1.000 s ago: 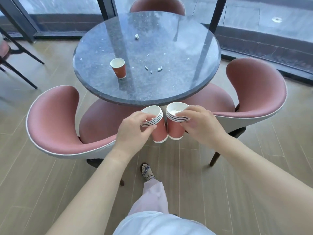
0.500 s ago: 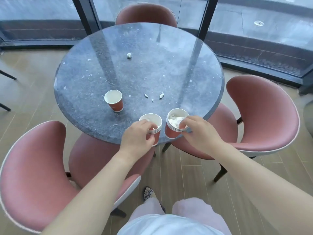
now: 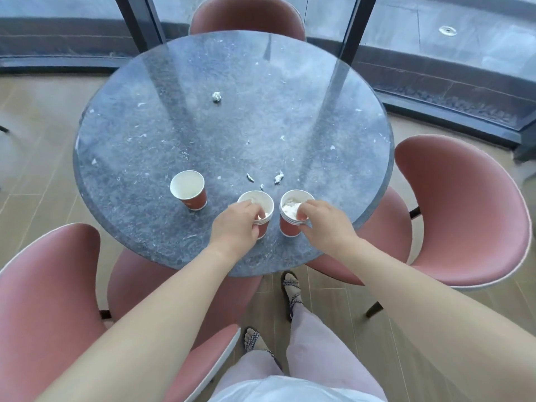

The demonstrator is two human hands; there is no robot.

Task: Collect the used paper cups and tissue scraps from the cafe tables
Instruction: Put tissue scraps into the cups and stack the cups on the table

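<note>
One loose cup (image 3: 188, 192) stands just left of my left hand (image 3: 236, 226), nearer than my right hand (image 3: 324, 224), each gripping a cup stack.

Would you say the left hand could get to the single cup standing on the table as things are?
Probably yes: the single cup stands just beside the left hand with nothing between, though that hand grips a cup stack.

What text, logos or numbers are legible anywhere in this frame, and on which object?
None can be read.
Lone paper cup: a pale mark low on its red wall, too small and blurred to read.
Left cup stack and right cup stack: red walls mostly hidden by the hands, no print visible.
Table: white flecks are stone pattern and tissue scraps, not lettering.
</note>
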